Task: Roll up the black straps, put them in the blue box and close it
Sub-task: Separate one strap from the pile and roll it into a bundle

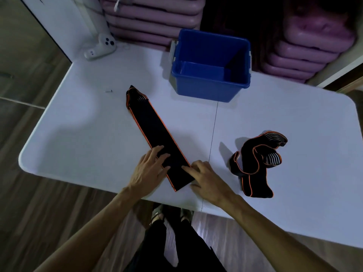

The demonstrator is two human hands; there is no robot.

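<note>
Black strap with orange edging (157, 134), laid flat and diagonal across the centre of the white folding table (78, 134), its near end at the table's lower edge. Left hand (151, 169): fingers straight, resting on the strap's near end. Right hand (204, 179): fingers loosely spread, fingertips touching the strap's right edge. Second black strap (255, 163), crumpled in a heap, right of centre, well apart from the first. Blue box (208, 87), lidless and open, upper centre, near the table's far edge. White game controller (101, 47), upper left.
</note>
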